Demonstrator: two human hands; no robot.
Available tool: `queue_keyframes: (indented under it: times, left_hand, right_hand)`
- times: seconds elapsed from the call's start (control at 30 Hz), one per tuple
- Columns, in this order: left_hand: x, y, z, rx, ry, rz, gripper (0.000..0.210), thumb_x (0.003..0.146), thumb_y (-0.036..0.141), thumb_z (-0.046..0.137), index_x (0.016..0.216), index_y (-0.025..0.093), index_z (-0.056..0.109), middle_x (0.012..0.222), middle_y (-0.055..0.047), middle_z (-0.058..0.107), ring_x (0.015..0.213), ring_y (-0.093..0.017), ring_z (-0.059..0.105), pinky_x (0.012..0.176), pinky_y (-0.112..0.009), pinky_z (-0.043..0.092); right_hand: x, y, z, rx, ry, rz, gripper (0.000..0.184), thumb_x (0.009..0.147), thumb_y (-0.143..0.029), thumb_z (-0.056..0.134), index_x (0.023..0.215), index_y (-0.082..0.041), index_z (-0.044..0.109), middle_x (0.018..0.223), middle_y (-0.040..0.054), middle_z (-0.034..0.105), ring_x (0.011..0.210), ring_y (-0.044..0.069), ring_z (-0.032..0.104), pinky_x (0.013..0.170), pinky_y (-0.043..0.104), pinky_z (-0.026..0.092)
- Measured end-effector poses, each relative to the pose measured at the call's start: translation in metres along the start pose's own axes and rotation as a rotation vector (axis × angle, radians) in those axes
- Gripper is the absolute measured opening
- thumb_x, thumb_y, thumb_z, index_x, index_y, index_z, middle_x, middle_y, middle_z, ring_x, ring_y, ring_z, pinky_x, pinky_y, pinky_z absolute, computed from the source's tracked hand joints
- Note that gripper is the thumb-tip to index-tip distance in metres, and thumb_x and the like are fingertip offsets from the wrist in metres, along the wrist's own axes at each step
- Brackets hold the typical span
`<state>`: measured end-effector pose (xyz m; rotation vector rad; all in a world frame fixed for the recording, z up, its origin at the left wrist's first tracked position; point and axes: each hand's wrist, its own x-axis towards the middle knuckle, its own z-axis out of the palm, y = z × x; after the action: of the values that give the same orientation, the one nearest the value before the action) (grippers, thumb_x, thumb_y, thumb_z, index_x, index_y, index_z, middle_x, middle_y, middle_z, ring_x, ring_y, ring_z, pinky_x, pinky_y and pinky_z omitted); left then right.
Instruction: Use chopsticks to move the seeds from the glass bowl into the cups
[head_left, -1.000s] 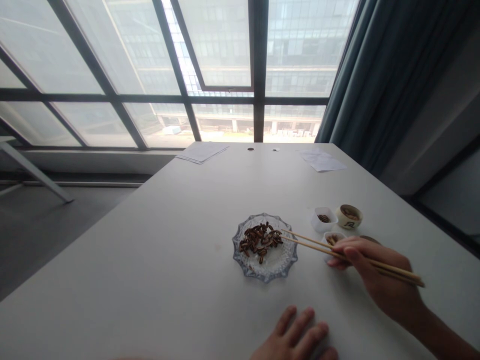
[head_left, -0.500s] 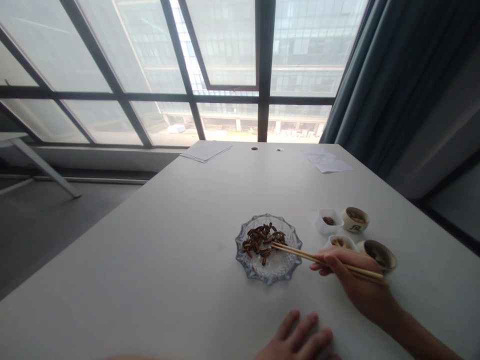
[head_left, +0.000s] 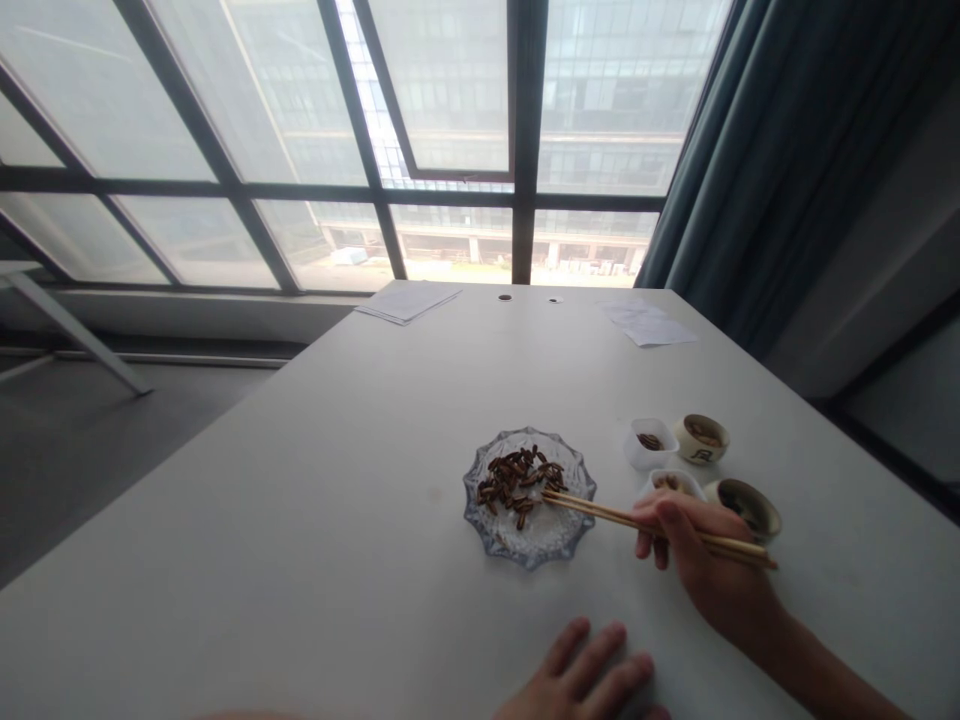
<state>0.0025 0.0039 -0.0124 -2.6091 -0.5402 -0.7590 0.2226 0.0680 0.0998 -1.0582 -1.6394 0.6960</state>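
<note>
- The right hand point(head_left: 709, 555) has its fingers closed around 2 wooden chopsticks point(head_left: 607, 512), which slope down leftward over the rim of the glass plate point(head_left: 559, 530).
- The chopstick tips sit close together at the right side of the seeds point(head_left: 514, 480); whether a seed is pinched between them is too small to tell.
- The dark brown seeds lie in a loose heap on the plate, mostly toward its far and left parts, with a few strays nearer the front.
- The left hand point(head_left: 589, 680) is at the bottom edge, partly cut off, its fingers slightly spread over the tabletop point(head_left: 337, 500), near the plate.
- Beyond the right hand stand 4 small containers: 2 white bowls point(head_left: 637, 455) and 2 cream cups point(head_left: 701, 450), grouped close together to the right of the plate. The nearer white bowl and nearer cup are partly hidden by the hand.
- The far white bowl holds some dark seeds.
- Papers point(head_left: 409, 302) lie at the tabletop's far end.
</note>
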Motion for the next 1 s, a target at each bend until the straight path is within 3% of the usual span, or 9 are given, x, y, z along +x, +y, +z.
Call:
queue_keyframes:
  times: [0.1, 0.2, 0.37, 0.43, 0.6, 0.8, 1.0]
  left_hand:
    - [0.001, 0.0, -0.001, -0.008, -0.003, -0.003, 0.036, 0.112, 0.048, 0.053, 0.147, 0.039, 0.059, 0.157, 0.004, 0.054, 0.131, -0.021, 0.059, 0.108, -0.037, 0.052]
    - [0.003, -0.001, -0.002, -0.018, 0.029, -0.017, 0.034, 0.112, 0.047, 0.054, 0.144, 0.04, 0.063, 0.154, 0.006, 0.057, 0.129, -0.02, 0.06, 0.107, -0.036, 0.052]
    - [0.0, 0.001, 0.004, -0.028, 0.071, -0.028, 0.034, 0.112, 0.047, 0.052, 0.143, 0.04, 0.064, 0.153, 0.006, 0.058, 0.129, -0.02, 0.061, 0.108, -0.036, 0.052]
    - [-0.003, 0.002, 0.006, -0.02, 0.047, -0.017, 0.035, 0.112, 0.048, 0.053, 0.145, 0.039, 0.062, 0.156, 0.005, 0.055, 0.13, -0.02, 0.06, 0.109, -0.036, 0.051]
    - [-0.003, 0.0, 0.006, -0.007, 0.03, 0.008, 0.038, 0.111, 0.049, 0.054, 0.147, 0.038, 0.059, 0.158, 0.004, 0.053, 0.131, -0.02, 0.06, 0.109, -0.036, 0.051]
    - [0.005, -0.003, 0.0, -0.015, 0.101, -0.023, 0.035, 0.114, 0.048, 0.048, 0.145, 0.041, 0.063, 0.152, 0.007, 0.059, 0.126, -0.018, 0.062, 0.103, -0.034, 0.054]
    - [0.005, -0.002, 0.002, -0.013, 0.118, -0.033, 0.033, 0.113, 0.046, 0.05, 0.142, 0.041, 0.065, 0.151, 0.007, 0.059, 0.125, -0.018, 0.062, 0.105, -0.034, 0.052]
  right_hand:
    - [0.001, -0.003, 0.0, -0.001, 0.075, -0.075, 0.038, 0.11, -0.034, 0.052, 0.087, -0.023, 0.079, 0.061, -0.0009, 0.065, 0.047, 0.011, 0.054, 0.046, 0.024, 0.044]
    - [0.006, -0.013, -0.011, -0.018, 0.157, -0.127, 0.037, 0.109, -0.034, 0.053, 0.087, -0.023, 0.08, 0.062, 0.0004, 0.065, 0.051, 0.013, 0.058, 0.048, 0.025, 0.046]
    - [0.022, -0.034, -0.052, -0.256, 0.455, -0.04, 0.035, 0.105, -0.043, 0.061, 0.085, -0.022, 0.08, 0.069, 0.0037, 0.072, 0.051, 0.015, 0.064, 0.046, 0.027, 0.049]
    - [0.028, -0.037, -0.068, -0.389, 0.497, 0.025, 0.037, 0.104, -0.048, 0.061, 0.086, -0.021, 0.08, 0.066, 0.0043, 0.073, 0.05, 0.017, 0.066, 0.046, 0.027, 0.052]
    - [0.037, -0.039, -0.082, -0.369, 0.44, 0.18, 0.035, 0.094, -0.054, 0.074, 0.089, -0.02, 0.083, 0.083, 0.0097, 0.083, 0.066, 0.026, 0.08, 0.057, 0.031, 0.064]
    - [0.029, -0.055, -0.065, -0.274, 0.391, 0.177, 0.036, 0.096, -0.055, 0.072, 0.092, -0.021, 0.083, 0.08, 0.0089, 0.082, 0.065, 0.024, 0.08, 0.061, 0.029, 0.065]
    - [0.015, -0.031, -0.034, -0.062, -0.011, 0.133, 0.04, 0.104, -0.05, 0.062, 0.088, -0.019, 0.082, 0.07, 0.0064, 0.079, 0.058, 0.02, 0.076, 0.058, 0.027, 0.063]
